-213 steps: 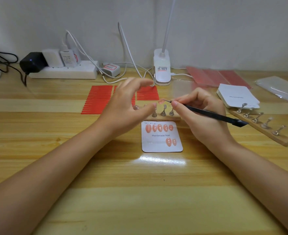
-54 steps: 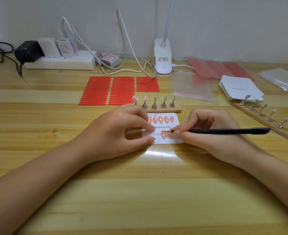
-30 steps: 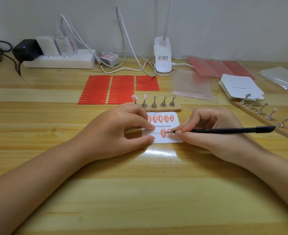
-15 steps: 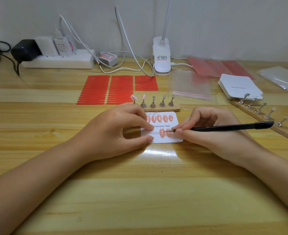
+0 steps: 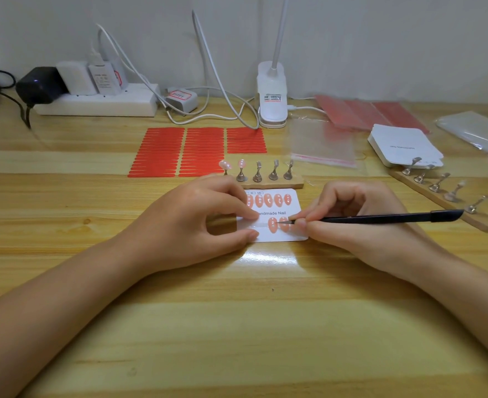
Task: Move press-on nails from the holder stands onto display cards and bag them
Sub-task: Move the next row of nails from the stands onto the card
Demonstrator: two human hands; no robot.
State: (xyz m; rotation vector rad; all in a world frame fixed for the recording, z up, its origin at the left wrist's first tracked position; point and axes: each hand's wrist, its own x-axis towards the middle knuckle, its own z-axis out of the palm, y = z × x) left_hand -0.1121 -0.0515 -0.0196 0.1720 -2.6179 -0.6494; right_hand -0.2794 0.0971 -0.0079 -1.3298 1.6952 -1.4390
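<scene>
The left hand (image 5: 192,222) lies on the tabletop (image 5: 237,326), its index finger and thumb curled, their tips pressing the left edge of the white display card (image 5: 277,237). The right hand (image 5: 360,225) pinches black tweezers (image 5: 380,217), whose tip touches a pink press-on nail (image 5: 272,224) in the card's lower row. At 12 o'clock from the card stands the wooden holder stand (image 5: 271,183), two nails remaining on its left pegs. A second holder stand (image 5: 443,196) lies at 3 o'clock.
</scene>
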